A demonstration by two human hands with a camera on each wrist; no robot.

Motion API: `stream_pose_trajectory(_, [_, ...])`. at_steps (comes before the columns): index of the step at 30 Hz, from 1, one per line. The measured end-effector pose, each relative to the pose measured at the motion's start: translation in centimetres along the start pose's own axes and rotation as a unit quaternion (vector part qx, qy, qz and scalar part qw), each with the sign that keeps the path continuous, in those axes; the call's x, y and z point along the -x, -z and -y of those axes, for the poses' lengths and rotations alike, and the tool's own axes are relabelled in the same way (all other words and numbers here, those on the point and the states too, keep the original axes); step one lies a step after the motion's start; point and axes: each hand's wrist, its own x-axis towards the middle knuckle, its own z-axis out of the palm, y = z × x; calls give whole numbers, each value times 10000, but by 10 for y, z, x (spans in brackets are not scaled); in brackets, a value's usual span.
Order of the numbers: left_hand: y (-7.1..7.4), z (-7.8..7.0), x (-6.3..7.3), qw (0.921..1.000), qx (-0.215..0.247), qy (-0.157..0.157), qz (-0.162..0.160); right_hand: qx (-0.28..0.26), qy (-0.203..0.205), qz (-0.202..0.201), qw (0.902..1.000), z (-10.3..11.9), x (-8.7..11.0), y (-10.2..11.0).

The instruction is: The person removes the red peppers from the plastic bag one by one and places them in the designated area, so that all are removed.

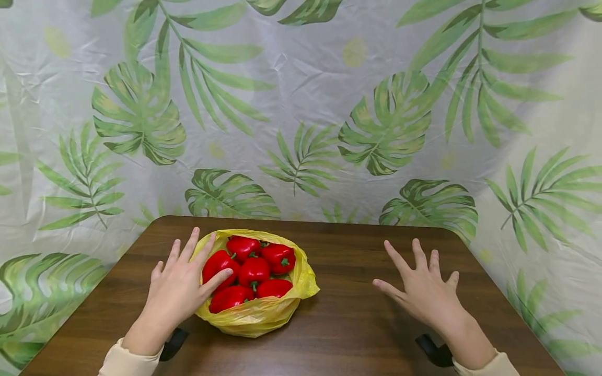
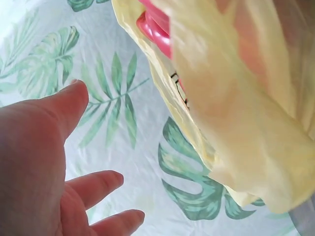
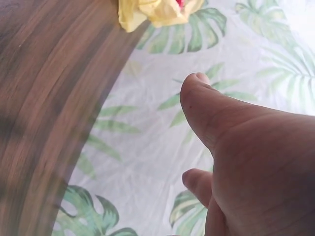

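A yellow plastic bag [image 1: 256, 319] with its mouth spread wide sits left of the middle on the table. Inside it lie several red bell peppers [image 1: 254, 271] with green stems. My left hand [image 1: 176, 284], fingers spread, is at the bag's left side and overlaps its rim in the head view. The left wrist view shows the thumb [image 2: 74, 101] apart from the yellow bag wall [image 2: 236, 118]. Well to the right of the bag, my right hand [image 1: 430, 292] is held over the table with fingers spread and nothing in it.
The brown wooden table [image 1: 348, 324] has rounded far corners. Behind it hangs a pale cloth [image 1: 301, 94] printed with green leaves. A black strap piece shows under each wrist.
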Motion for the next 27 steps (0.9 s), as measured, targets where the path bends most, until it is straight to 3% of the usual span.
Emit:
stream_pose_trajectory(9, [-5, 18, 2, 9993, 97, -175, -318, -160, 237, 14, 9996, 9, -6, 1])
stream_pose_trajectory(15, [-11, 32, 4, 9975, 496, -261, -438, -333, 468, -20, 9983, 16, -11, 1])
stream_pose_trajectory(27, [-30, 53, 6, 9879, 1488, -359, -251, -613, 987, -4, 9932, 32, -23, -5])
